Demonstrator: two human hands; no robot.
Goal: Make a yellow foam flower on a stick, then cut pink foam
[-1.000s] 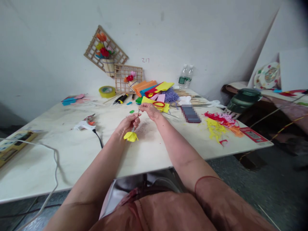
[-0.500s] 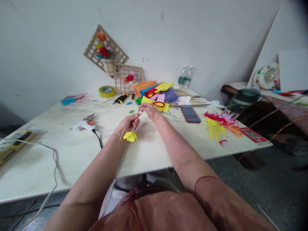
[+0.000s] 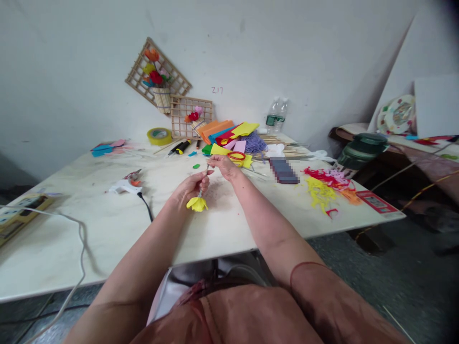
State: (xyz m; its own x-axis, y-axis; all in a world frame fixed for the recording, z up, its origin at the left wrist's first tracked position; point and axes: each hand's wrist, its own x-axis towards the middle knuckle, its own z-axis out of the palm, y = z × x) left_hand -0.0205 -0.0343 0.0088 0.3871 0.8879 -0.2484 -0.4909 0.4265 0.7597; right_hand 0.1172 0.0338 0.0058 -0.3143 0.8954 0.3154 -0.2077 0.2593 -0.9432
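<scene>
A yellow foam flower [image 3: 196,204] on a thin stick hangs head-down over the white table [image 3: 107,229]. My left hand [image 3: 190,186] is closed around the stick just above the bloom. My right hand [image 3: 223,165] pinches the stick's upper end, a little farther from me. Just behind the right hand lie orange-handled scissors [image 3: 236,155] on a pile of coloured foam sheets [image 3: 229,134].
A white glue gun [image 3: 124,186] with a black cord lies to the left. A power strip [image 3: 21,210], yellow tape roll [image 3: 159,136], wooden grids with flowers [image 3: 158,79], a dark phone [image 3: 284,170], foam scraps [image 3: 326,184], water bottles [image 3: 277,114] and a green jug [image 3: 362,148] stand around.
The flower and my left hand have shifted slightly to the right; the right hand stays on the stick's end. Otherwise nothing has moved.
</scene>
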